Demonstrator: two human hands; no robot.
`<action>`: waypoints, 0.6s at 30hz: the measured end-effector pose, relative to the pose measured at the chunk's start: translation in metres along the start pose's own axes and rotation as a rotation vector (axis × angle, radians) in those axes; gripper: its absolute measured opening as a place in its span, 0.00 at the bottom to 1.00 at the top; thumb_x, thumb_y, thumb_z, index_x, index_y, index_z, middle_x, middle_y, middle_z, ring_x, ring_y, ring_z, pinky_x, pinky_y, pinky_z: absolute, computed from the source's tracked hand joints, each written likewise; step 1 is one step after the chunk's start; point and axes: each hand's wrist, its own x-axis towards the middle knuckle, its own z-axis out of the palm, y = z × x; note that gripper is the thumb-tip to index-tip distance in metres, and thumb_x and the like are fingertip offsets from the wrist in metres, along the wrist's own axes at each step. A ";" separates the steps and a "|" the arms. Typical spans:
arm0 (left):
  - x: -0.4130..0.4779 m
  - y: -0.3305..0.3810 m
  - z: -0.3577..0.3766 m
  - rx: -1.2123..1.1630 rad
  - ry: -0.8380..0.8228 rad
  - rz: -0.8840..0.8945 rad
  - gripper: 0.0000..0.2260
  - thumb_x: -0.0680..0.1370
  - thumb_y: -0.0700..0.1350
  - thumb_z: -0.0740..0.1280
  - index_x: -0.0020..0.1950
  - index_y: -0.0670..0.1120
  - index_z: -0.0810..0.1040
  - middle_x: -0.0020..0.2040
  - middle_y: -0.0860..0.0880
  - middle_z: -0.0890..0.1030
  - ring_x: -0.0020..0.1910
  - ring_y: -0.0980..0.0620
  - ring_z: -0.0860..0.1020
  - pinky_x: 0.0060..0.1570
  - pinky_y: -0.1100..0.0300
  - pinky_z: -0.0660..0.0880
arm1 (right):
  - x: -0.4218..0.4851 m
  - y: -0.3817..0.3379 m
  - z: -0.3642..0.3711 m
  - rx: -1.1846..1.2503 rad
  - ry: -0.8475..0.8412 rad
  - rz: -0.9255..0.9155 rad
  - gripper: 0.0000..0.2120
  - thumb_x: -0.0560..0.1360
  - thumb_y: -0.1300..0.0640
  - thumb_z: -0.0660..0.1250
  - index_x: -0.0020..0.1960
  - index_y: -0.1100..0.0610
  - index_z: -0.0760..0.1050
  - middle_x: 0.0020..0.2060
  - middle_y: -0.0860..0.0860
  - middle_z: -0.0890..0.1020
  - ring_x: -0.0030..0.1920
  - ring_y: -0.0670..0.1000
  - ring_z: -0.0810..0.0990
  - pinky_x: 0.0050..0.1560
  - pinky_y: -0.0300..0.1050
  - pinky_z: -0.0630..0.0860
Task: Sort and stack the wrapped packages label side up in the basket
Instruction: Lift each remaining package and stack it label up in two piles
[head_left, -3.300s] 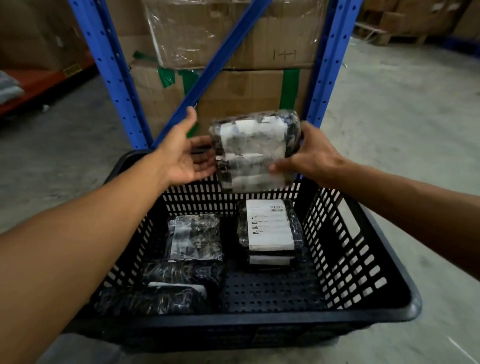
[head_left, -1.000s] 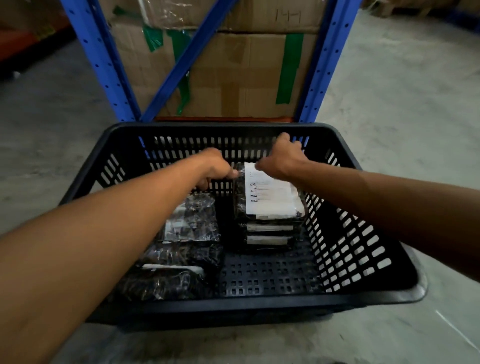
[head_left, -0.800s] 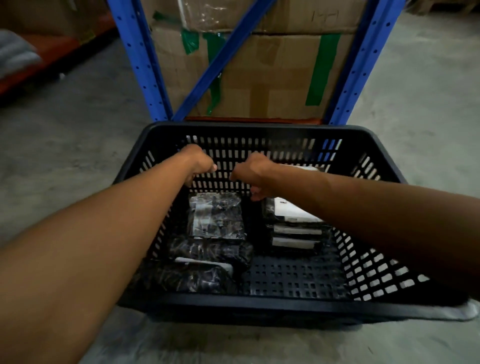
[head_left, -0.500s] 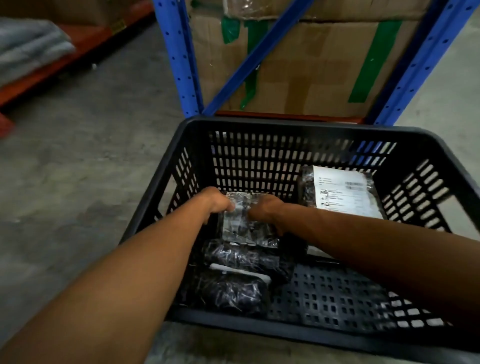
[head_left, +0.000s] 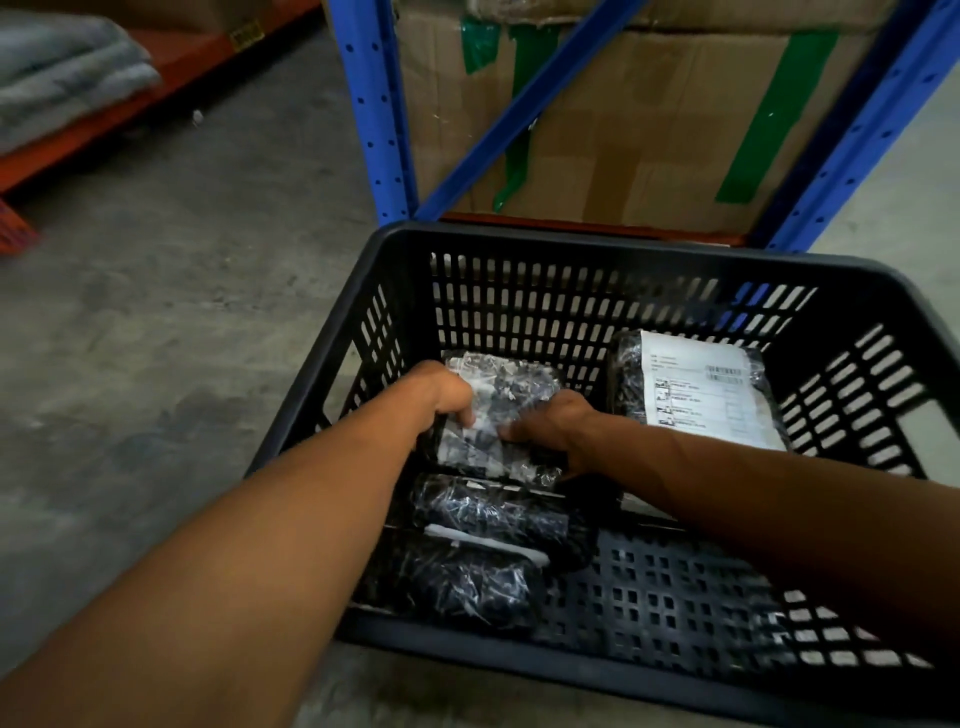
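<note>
A black slatted basket (head_left: 519, 244) stands on the concrete floor. Inside at the back left lies a plastic-wrapped package (head_left: 511, 400) with its dark side up. My left hand (head_left: 441, 395) grips its left edge and my right hand (head_left: 556, 423) grips its right edge. At the back right is a stack of packages (head_left: 696, 389) whose top one shows a white label. Two more wrapped packages (head_left: 483, 514) (head_left: 467, 582) lie at the front left, dark side up.
A blue rack upright (head_left: 371, 104) and a diagonal brace (head_left: 524, 104) stand just behind the basket, with taped cardboard boxes (head_left: 649, 119) on the rack. At far left, grey folded fabric (head_left: 62, 88) rests on an orange shelf. Bare basket floor (head_left: 675, 587) shows at the front right.
Both hands set a label-up package on the right stack, then moved left and down onto the back-left package and closed on its edges. The camera has turned left.
</note>
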 end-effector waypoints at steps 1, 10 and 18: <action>-0.009 0.004 -0.008 -0.050 -0.031 -0.001 0.30 0.71 0.42 0.74 0.71 0.42 0.69 0.73 0.39 0.69 0.67 0.35 0.69 0.53 0.44 0.72 | -0.007 -0.003 -0.005 0.048 0.011 -0.011 0.30 0.69 0.57 0.77 0.65 0.67 0.71 0.48 0.59 0.85 0.39 0.53 0.83 0.38 0.47 0.82; -0.079 0.034 -0.076 -0.569 -0.010 0.052 0.49 0.68 0.78 0.50 0.78 0.45 0.57 0.77 0.38 0.62 0.73 0.35 0.62 0.67 0.29 0.58 | -0.074 -0.020 -0.062 0.289 -0.082 -0.177 0.31 0.60 0.60 0.81 0.60 0.61 0.75 0.43 0.52 0.82 0.35 0.51 0.83 0.30 0.44 0.79; -0.110 0.031 -0.097 -0.699 -0.274 0.230 0.32 0.63 0.58 0.77 0.61 0.44 0.77 0.52 0.39 0.85 0.48 0.38 0.84 0.43 0.38 0.79 | -0.084 -0.010 -0.078 -0.266 0.597 -1.220 0.33 0.59 0.54 0.79 0.49 0.42 0.57 0.49 0.44 0.67 0.47 0.50 0.70 0.41 0.47 0.73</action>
